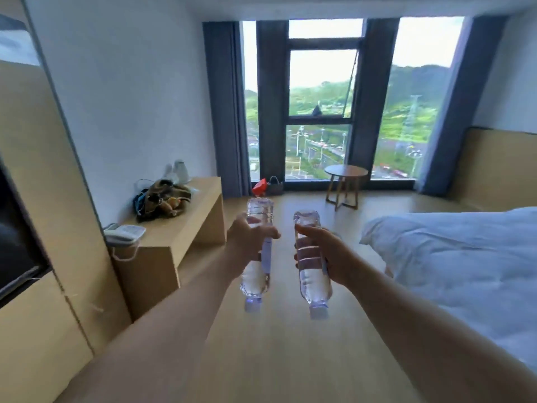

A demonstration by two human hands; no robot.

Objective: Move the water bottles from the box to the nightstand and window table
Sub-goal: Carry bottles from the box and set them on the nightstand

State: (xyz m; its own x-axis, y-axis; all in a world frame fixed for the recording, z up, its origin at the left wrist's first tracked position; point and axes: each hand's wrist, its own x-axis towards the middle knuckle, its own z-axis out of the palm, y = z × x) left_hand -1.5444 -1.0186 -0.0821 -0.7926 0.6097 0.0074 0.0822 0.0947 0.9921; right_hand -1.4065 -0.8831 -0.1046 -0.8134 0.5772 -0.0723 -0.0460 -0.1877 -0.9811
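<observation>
Both my arms reach forward over the wooden floor. My left hand (247, 242) grips a clear water bottle (257, 279) round its middle, cap pointing down towards me. My right hand (325, 257) grips a second clear water bottle (312, 283) the same way, cap down. The two bottles hang side by side, a little apart. Far ahead, a small round wooden window table (345, 171) stands in front of the tall window. No box and no nightstand are in view.
A low wooden desk (186, 231) runs along the left wall with a telephone (123, 234), a bag (162, 199) and a kettle (180, 171). A bed with white bedding (453, 257) fills the right. A red bag and a dark basket (268, 186) sit by the curtain.
</observation>
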